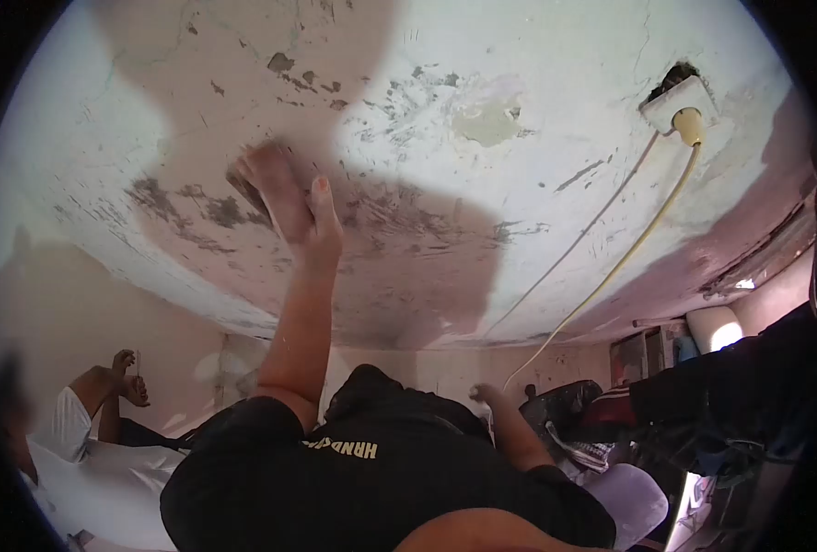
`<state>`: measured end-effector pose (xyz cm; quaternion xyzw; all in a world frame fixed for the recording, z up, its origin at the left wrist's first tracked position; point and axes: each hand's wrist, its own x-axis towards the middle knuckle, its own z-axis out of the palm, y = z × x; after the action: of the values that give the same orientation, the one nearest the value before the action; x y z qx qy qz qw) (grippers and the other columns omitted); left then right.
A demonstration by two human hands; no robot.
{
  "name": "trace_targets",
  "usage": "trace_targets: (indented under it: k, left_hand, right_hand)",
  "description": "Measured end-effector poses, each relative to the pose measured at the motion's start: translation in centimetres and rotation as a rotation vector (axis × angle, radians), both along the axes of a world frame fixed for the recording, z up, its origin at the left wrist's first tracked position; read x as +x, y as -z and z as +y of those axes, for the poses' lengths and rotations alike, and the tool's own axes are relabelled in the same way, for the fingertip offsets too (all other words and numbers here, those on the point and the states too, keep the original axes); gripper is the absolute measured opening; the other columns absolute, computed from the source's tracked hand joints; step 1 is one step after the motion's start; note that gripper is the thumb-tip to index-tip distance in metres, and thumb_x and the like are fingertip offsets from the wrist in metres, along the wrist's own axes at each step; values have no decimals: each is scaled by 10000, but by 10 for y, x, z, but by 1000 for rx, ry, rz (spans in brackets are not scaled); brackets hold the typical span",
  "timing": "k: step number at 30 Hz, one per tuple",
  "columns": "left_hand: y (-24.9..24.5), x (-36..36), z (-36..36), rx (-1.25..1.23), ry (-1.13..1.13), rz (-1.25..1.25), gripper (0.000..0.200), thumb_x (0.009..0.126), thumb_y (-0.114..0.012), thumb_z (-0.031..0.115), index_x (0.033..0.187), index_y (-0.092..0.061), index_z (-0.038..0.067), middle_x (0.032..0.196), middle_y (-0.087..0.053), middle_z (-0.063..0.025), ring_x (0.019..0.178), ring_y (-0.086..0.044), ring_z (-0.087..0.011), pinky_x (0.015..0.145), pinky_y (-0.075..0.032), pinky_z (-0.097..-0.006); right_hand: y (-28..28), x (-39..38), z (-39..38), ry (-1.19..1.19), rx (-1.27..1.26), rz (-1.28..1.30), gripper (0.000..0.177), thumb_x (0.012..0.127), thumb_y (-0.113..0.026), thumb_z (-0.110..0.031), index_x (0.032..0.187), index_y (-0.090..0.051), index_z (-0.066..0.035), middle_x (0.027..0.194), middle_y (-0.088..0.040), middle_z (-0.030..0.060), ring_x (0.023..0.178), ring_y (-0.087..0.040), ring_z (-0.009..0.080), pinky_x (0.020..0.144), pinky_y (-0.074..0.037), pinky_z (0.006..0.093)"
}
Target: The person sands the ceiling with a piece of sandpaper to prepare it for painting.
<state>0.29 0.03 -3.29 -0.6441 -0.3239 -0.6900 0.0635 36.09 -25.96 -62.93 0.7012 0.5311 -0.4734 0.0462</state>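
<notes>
My left hand (290,201) is raised to the wall (408,304), back of the hand toward me and thumb out to the right. Its fingers press a flat, dark-edged block (248,195) against the plaster; the kind is mostly hidden under the fingers and a little blurred. Around it the paint is worn, with dark scuffs (220,212) and flaked spots. Low beside my body, my right hand (489,396) shows only in part, away from the wall, and its fingers are largely hidden.
At upper right a wall socket (680,103) sits askew by a hole, with a yellow plug (689,127) and cable (643,235) running down. Another person (104,460) in white sits at lower left. Dark cloth (721,396) and piled household things stand at right.
</notes>
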Motion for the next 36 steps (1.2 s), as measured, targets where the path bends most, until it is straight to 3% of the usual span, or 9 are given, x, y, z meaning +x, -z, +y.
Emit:
trace_targets:
  k: [1, 3, 8, 19, 23, 25, 29, 32, 36]
  left_hand:
    - [-9, -1, 1, 97, -65, 10, 594, 931, -479, 77, 1422, -191, -92, 1509, -172, -220, 1410, -135, -334, 1139, -113, -419]
    - [-45, -13, 7, 127, -376, 102, 619, 895, -569, 85, 1408, -262, -77, 1498, -221, -204, 1406, -162, -324, 1142, -130, -404]
    - [-109, -21, 27, 241, -222, 4, 675, 840, -665, 91, 1403, -312, -31, 1476, -291, -165, 1381, -237, -285, 1135, -179, -377]
    - [-109, -16, 36, 164, -366, -87, 606, 844, -686, 180, 1347, -411, -14, 1417, -364, -152, 1299, -354, -280, 1095, -275, -365]
    - [-119, -20, 31, 370, -489, 71, 529, 820, -694, 147, 1284, -495, -9, 1283, -515, -142, 1207, -454, -298, 1041, -334, -380]
    - [-127, -19, 24, 454, -558, 184, 504, 808, -697, 120, 1262, -522, -9, 1227, -564, -140, 1144, -515, -307, 1011, -365, -386]
    - [-144, -20, 14, 549, -468, 354, 432, 774, -686, 23, 1194, -588, -7, 1086, -652, -120, 945, -627, -323, 912, -449, -386]
    - [-147, -30, 15, 639, -578, 536, 399, 777, -661, -15, 1172, -606, -5, 1066, -669, -119, 942, -646, -309, 894, -468, -378]
    - [-143, -29, 25, 718, -555, 490, 381, 794, -631, -31, 1173, -602, -22, 1083, -669, -130, 999, -644, -284, 905, -470, -381]
  right_hand:
    - [78, 21, -34, 64, -250, 8, 386, 855, -593, -352, 1124, -625, -77, 1143, -620, 172, 1064, -587, 316, 919, -456, 386]
    - [48, 19, -92, 127, -210, -27, 395, 852, -591, -358, 1131, -623, -79, 1143, -621, 169, 1063, -588, 318, 919, -455, 387]
    - [14, 10, -153, 233, -175, 62, 417, 847, -586, -372, 1148, -619, -85, 1144, -625, 161, 1060, -591, 322, 921, -452, 391]
    - [-54, -37, -113, 313, -74, 172, 466, 835, -575, -404, 1184, -609, -97, 1147, -632, 144, 1054, -598, 332, 924, -446, 399]
    - [-13, -32, -94, 356, 172, 221, 411, 840, -558, -365, 1149, -630, -103, 1119, -644, 135, 1010, -621, 312, 884, -468, 382]
    - [-21, -20, -91, 66, 275, -10, 359, 867, -516, -318, 1110, -645, -88, 1074, -652, 150, 955, -640, 315, 853, -484, 399]
    - [26, -1, -109, 243, 49, -35, 299, 873, -518, -222, 1140, -630, -150, 1142, -631, 103, 969, -632, 265, 837, -493, 364]
    - [49, 4, -134, -238, 161, -234, 306, 854, -536, -215, 1132, -641, -142, 1138, -630, 125, 958, -630, 288, 847, -494, 374]
    - [63, 3, -140, 296, 19, 38, 310, 844, -553, -244, 1103, -649, -104, 1094, -640, 159, 958, -633, 305, 844, -494, 382]
